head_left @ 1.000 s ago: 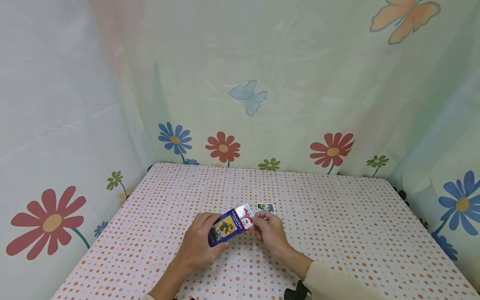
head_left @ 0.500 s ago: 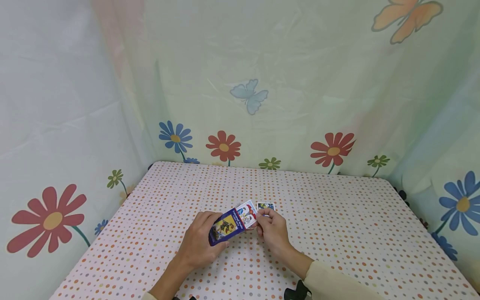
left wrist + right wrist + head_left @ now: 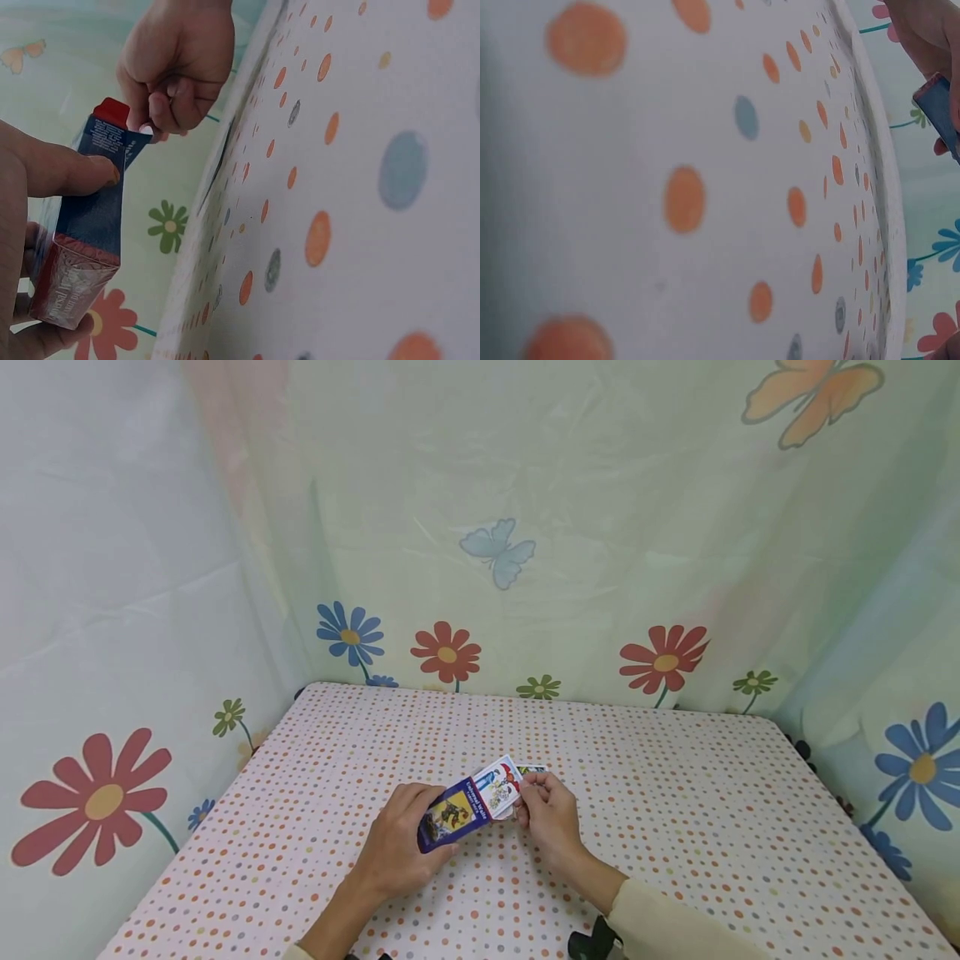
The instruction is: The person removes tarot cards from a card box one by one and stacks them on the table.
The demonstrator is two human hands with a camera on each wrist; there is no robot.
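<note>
My left hand (image 3: 393,850) grips a dark blue tarot card box (image 3: 453,815), tilted up to the right, with a yellow picture on its face. From the box's upper end sticks out a white-bordered picture card (image 3: 497,783). My right hand (image 3: 551,817) pinches this card at its right edge. Behind the right fingers a second picture card (image 3: 534,769) lies on the table, mostly hidden. In the left wrist view the box (image 3: 91,214) shows an opened flap beside the right hand (image 3: 180,64). Only part of the box (image 3: 937,112) shows in the right wrist view.
A dotted cloth covers the table (image 3: 675,827). Behind it hangs a curtain (image 3: 585,568) printed with flowers and butterflies, which also closes off both sides. A black strap device (image 3: 592,941) sits at the right wrist.
The right hand has moved slightly up and right, drawing the card further out of the box. The card on the table has become more covered. The left hand holds the box still.
</note>
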